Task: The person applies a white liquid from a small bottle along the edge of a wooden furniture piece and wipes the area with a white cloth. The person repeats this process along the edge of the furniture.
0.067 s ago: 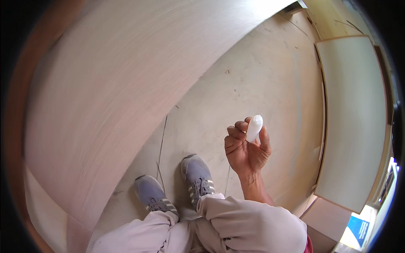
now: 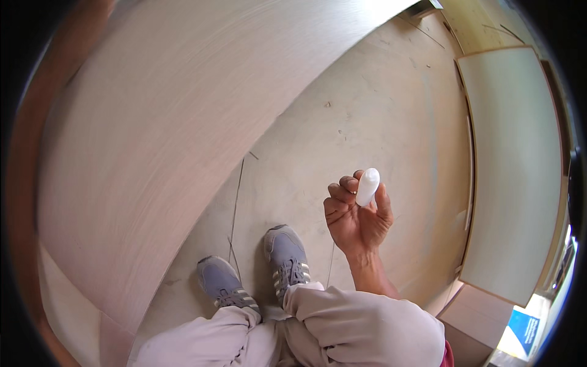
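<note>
Over the pale floor (image 2: 379,110), the right hand (image 2: 359,226) keeps a white object (image 2: 368,186) in its grip, barely shifted.

Apparently a workshop: pale panels (image 2: 183,134), scuffed floor (image 2: 397,110)

A small object (image 2: 368,187) right of centre is coloured plain white. Grey-blue shoes (image 2: 285,248) at lower centre are marked with pale stripes; beige trousers (image 2: 370,324) are seen at the bottom edge. A pinkish-beige panel (image 2: 165,116) at upper left is finely streaked, while a pale grey-green board (image 2: 515,171) at far right is edged in brown.
</note>
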Tool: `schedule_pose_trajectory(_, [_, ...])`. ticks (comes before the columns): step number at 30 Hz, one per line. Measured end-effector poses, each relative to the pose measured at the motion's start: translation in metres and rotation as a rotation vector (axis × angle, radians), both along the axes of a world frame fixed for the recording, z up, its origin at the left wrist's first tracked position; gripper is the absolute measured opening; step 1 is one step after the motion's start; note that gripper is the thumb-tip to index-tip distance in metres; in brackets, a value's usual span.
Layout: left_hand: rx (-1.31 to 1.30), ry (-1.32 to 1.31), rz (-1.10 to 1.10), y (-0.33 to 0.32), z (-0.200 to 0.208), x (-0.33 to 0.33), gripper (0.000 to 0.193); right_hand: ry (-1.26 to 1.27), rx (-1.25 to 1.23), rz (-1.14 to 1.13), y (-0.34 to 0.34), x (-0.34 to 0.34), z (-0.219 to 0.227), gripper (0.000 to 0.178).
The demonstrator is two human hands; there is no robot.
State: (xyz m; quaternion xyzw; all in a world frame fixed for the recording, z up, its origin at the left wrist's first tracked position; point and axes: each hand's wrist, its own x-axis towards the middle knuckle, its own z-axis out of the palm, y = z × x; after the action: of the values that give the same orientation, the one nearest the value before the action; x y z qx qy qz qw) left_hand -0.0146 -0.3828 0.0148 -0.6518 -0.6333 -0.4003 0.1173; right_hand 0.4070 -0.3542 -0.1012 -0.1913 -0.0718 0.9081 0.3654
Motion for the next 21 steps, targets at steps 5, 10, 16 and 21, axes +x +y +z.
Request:
schedule_pose_trajectory(5, [-0.219, 0.280, 0.172, -0.031, -0.009, -0.093, 0.042, -0.018, -0.006, -0.040, 0.007, 0.004, 0.006, 0.030])
schedule_pose_trajectory(10, [-0.342, 0.146, 0.297, -0.033, 0.008, -0.072, 0.043, -0.028, -0.235, -0.162, 0.010, 0.000, 0.005, 0.031])
schedule_pose_trajectory(16, [-0.314, -0.044, 0.341, -0.021, -0.002, -0.061, 0.040, -0.178, -0.423, -0.345, 0.004, 0.002, 0.026, 0.035])
schedule_pose_trajectory(21, [-0.268, -0.116, 0.306, -0.024, -0.001, -0.060, 0.032, -0.194, -0.337, -0.386, -0.006, 0.016, 0.036, 0.034])
